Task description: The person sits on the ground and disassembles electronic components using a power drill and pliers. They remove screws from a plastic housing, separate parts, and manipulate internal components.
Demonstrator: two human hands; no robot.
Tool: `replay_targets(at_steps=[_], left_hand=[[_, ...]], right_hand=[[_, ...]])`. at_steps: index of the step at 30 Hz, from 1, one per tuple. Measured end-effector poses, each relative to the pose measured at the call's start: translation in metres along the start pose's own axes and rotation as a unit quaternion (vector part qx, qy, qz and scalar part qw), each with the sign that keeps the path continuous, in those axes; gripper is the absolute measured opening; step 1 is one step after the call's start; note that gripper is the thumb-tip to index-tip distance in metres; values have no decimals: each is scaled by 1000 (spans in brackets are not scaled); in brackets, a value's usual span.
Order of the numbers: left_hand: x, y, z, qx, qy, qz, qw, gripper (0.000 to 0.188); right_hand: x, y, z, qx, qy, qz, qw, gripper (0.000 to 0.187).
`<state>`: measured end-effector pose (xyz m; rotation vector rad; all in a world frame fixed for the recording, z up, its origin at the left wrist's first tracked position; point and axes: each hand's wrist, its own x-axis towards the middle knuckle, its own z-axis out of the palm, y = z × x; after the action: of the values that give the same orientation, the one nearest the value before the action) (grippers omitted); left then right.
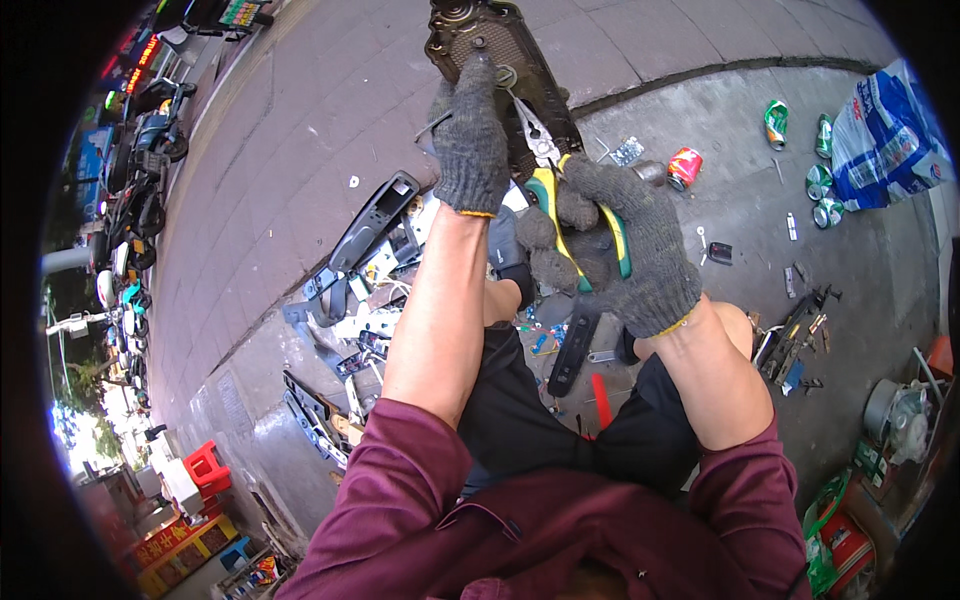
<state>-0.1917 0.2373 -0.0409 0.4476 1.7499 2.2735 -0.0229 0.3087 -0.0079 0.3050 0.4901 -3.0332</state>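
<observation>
- Maroon sleeves (405, 460) and dark shorts (530, 400) are closest, both bare forearms reaching away from the body.
- The right hand (640, 260), in a grey knitted glove, is curled around the pliers (542, 150); their yellow-and-green handles stand apart within the grasp, one passing under the bent fingers, the other beside the palm.
- The left hand (472, 145), gloved alike, lies over the near left portion of the dark metal part (545, 95), one finger stretched along its face; whether the other fingers close around it cannot be told. A thin rod (434, 122) juts out at the left side of this glove.
- That metal part is beyond the right fingers and partly beneath the left ones. The pliers' nose points at a round fitting (507, 77) on its surface, just right of the stretched finger; contact is too small to confirm.
- On the ground between the legs lie a long black piece (573, 355) and a red strip (601, 400).
- To the left, a black housing (372, 220) lies among scattered parts.
- Farther right are a red can (684, 168), a crumpled green can (776, 124) and a blue-and-white bag (888, 140).
- Motorcycles (150, 140) line the distant left edge.
</observation>
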Motion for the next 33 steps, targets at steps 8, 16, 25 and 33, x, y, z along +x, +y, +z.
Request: replay_targets(at_steps=[8,16,25,33], left_hand=[[5,-4,-4,-50,-59,-68,995,45],[7,-7,-10,-51,-75,-59,994,41],[12,-18,-16,-24,-87,-36,995,34],[11,-25,-25,164,-107,161,967,41]], right_hand=[[-14,-11,22,-33,88,16,995,32],[-7,-12,-2,-111,38,25,993,34],[-7,-15,5,-94,-16,24,995,39],[1,-14,-1,-97,-5,31,995,34]])
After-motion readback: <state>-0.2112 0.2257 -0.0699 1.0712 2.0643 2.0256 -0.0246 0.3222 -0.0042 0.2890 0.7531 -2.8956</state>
